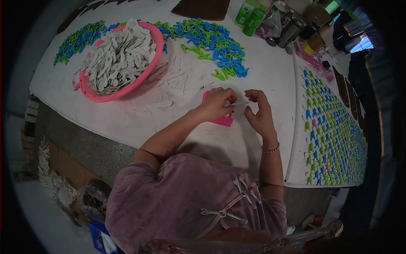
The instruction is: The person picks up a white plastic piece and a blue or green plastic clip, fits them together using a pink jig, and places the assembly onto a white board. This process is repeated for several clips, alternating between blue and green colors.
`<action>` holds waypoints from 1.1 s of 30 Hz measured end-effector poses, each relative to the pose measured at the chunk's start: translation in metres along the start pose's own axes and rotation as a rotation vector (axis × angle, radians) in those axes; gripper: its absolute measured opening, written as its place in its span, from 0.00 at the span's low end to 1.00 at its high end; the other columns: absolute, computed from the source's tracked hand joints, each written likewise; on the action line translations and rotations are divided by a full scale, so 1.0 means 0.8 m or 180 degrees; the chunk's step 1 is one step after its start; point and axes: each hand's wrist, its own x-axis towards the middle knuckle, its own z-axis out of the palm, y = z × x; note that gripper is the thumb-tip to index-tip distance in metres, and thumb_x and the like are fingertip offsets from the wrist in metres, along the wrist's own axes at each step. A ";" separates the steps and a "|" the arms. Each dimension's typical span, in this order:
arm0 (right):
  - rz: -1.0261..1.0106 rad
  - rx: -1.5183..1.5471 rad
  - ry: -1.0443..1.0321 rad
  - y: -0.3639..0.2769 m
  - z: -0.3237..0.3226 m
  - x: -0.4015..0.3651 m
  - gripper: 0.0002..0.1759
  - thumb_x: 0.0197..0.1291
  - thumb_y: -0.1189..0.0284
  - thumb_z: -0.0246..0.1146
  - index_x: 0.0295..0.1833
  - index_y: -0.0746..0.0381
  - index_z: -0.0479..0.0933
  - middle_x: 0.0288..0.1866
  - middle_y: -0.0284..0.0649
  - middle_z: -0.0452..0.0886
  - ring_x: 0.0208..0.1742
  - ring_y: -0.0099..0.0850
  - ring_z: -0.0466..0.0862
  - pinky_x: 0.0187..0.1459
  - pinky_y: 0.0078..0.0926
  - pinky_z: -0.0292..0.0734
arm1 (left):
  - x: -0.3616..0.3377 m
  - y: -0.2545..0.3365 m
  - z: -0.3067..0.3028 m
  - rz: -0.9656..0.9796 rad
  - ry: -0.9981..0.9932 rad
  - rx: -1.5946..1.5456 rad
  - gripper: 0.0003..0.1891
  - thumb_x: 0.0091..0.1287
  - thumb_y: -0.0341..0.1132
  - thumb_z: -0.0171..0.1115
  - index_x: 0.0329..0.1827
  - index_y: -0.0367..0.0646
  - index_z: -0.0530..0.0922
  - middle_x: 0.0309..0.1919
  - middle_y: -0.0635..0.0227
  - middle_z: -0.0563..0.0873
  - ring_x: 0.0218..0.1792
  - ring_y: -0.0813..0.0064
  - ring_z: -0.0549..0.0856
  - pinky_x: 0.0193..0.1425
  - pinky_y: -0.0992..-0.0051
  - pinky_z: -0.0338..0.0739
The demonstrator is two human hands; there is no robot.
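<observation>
Over the pink holder point(225, 121) on the white table, my left hand point(216, 102) has its fingers curled in a pinch on a thin white strip point(241, 103). The strip points right, towards my right hand point(261, 114), whose thumb and forefinger are apart around its free end. Whether the right fingertips touch it is hard to see. My left fingers hide the strip's other end and part of the holder. To the left, a pink basin point(158, 42) is heaped with flat whitish pieces point(120, 57); some lie loose beside it, one piece point(163, 104) near the front.
Blue and green clothespins point(220, 42) are piled behind my hands and beyond the basin. On the right-hand table, many more clothespins point(330, 127) stand in rows. Green bottles point(255, 20) and dark jars point(292, 31) stand at the back right. Brown sheets point(202, 8) lie at the back.
</observation>
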 end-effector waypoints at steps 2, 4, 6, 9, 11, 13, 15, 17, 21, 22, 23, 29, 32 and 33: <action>0.0146 -0.0068 -0.0257 0.029 -0.001 0.015 0.18 0.50 0.84 0.60 0.49 0.63 0.76 0.43 0.39 0.79 0.47 0.31 0.78 0.51 0.29 0.74 | -0.006 -0.008 -0.012 -0.0057 0.0180 -0.0061 0.14 0.52 0.29 0.67 0.41 0.43 0.75 0.31 0.66 0.83 0.36 0.64 0.80 0.42 0.65 0.74; 0.0298 -0.0137 -0.0509 0.057 0.011 0.033 0.17 0.51 0.83 0.60 0.49 0.63 0.77 0.46 0.40 0.80 0.49 0.30 0.78 0.52 0.28 0.74 | -0.016 -0.019 -0.027 -0.0212 0.0579 -0.0477 0.15 0.54 0.29 0.67 0.43 0.43 0.74 0.32 0.68 0.80 0.33 0.72 0.77 0.41 0.72 0.73; 0.0530 -0.0356 -0.0943 0.072 0.034 0.055 0.14 0.54 0.81 0.61 0.48 0.63 0.78 0.46 0.42 0.79 0.45 0.34 0.81 0.48 0.29 0.76 | -0.025 -0.033 -0.038 -0.0307 0.0633 -0.0728 0.15 0.54 0.28 0.67 0.43 0.43 0.73 0.32 0.70 0.78 0.33 0.75 0.74 0.41 0.75 0.71; -0.0310 -0.0835 -0.1029 0.094 0.071 0.094 0.15 0.55 0.79 0.62 0.49 0.61 0.78 0.46 0.44 0.79 0.43 0.41 0.82 0.44 0.34 0.78 | -0.029 -0.045 -0.049 -0.0460 0.0685 -0.1176 0.17 0.55 0.26 0.66 0.45 0.43 0.70 0.33 0.74 0.72 0.34 0.81 0.69 0.44 0.80 0.67; -0.0674 -0.1033 -0.0967 0.111 0.097 0.117 0.14 0.54 0.79 0.62 0.48 0.61 0.78 0.46 0.44 0.78 0.43 0.44 0.82 0.44 0.37 0.79 | -0.028 -0.046 -0.054 -0.0502 0.0706 -0.1370 0.18 0.56 0.24 0.66 0.46 0.44 0.68 0.33 0.76 0.68 0.36 0.82 0.67 0.46 0.81 0.65; -0.1076 -0.1195 -0.0916 0.097 0.114 0.133 0.13 0.54 0.79 0.62 0.46 0.61 0.78 0.45 0.45 0.77 0.42 0.47 0.82 0.43 0.39 0.79 | -0.029 -0.046 -0.062 -0.0515 0.0709 -0.1337 0.18 0.56 0.24 0.66 0.47 0.44 0.68 0.34 0.77 0.70 0.37 0.82 0.68 0.47 0.81 0.65; -0.0201 -0.1987 -0.1514 0.081 0.125 0.140 0.11 0.53 0.79 0.62 0.43 0.61 0.78 0.46 0.45 0.77 0.42 0.48 0.81 0.44 0.41 0.78 | -0.030 -0.042 -0.067 -0.0552 0.0733 -0.1345 0.18 0.56 0.24 0.67 0.46 0.44 0.68 0.34 0.77 0.70 0.37 0.83 0.68 0.46 0.81 0.65; -0.0172 -0.1958 -0.1451 0.085 0.130 0.144 0.09 0.53 0.77 0.63 0.41 0.61 0.77 0.45 0.46 0.77 0.42 0.48 0.82 0.44 0.42 0.78 | -0.030 -0.041 -0.067 -0.0611 0.0766 -0.1350 0.18 0.56 0.24 0.67 0.46 0.44 0.68 0.34 0.77 0.70 0.37 0.83 0.68 0.46 0.81 0.66; -0.0595 -0.1155 -0.0892 0.078 0.098 0.143 0.11 0.54 0.71 0.66 0.42 0.61 0.76 0.38 0.47 0.78 0.37 0.46 0.82 0.40 0.40 0.79 | -0.030 -0.039 -0.069 -0.0747 0.0600 -0.1644 0.18 0.57 0.25 0.67 0.46 0.44 0.69 0.33 0.76 0.71 0.35 0.84 0.71 0.44 0.80 0.69; -0.0228 -0.0943 -0.0788 0.064 0.084 0.137 0.12 0.55 0.72 0.66 0.44 0.63 0.76 0.39 0.45 0.79 0.38 0.42 0.83 0.40 0.36 0.79 | -0.031 -0.036 -0.071 -0.0823 0.0478 -0.1942 0.18 0.56 0.25 0.66 0.47 0.43 0.69 0.33 0.75 0.73 0.35 0.83 0.73 0.44 0.78 0.70; 0.0147 -0.0730 -0.0683 0.049 0.070 0.128 0.13 0.57 0.73 0.66 0.47 0.64 0.75 0.39 0.43 0.80 0.38 0.38 0.84 0.40 0.32 0.80 | -0.031 -0.032 -0.072 -0.0841 0.0493 -0.1918 0.18 0.56 0.25 0.66 0.47 0.43 0.69 0.33 0.75 0.73 0.35 0.83 0.73 0.44 0.78 0.70; 0.1211 0.1812 0.0208 -0.002 0.009 0.039 0.16 0.62 0.82 0.61 0.56 0.67 0.72 0.52 0.38 0.79 0.51 0.26 0.81 0.50 0.28 0.82 | -0.030 -0.021 -0.065 -0.0931 0.0106 -0.2695 0.18 0.57 0.22 0.64 0.47 0.41 0.68 0.33 0.75 0.72 0.34 0.84 0.75 0.40 0.80 0.72; 0.0981 0.2108 0.0187 -0.003 0.016 -0.004 0.17 0.61 0.83 0.61 0.56 0.67 0.73 0.50 0.36 0.79 0.48 0.23 0.81 0.48 0.22 0.80 | -0.032 -0.019 -0.058 -0.0896 -0.0002 -0.2559 0.18 0.57 0.22 0.64 0.48 0.41 0.68 0.33 0.75 0.72 0.35 0.84 0.75 0.40 0.81 0.72; 0.0995 0.2112 0.0224 -0.007 0.020 -0.014 0.17 0.61 0.83 0.61 0.56 0.67 0.73 0.50 0.36 0.79 0.48 0.23 0.81 0.48 0.22 0.80 | -0.032 -0.016 -0.056 -0.0871 -0.0024 -0.2472 0.18 0.57 0.22 0.64 0.49 0.41 0.68 0.33 0.75 0.72 0.36 0.84 0.75 0.41 0.80 0.72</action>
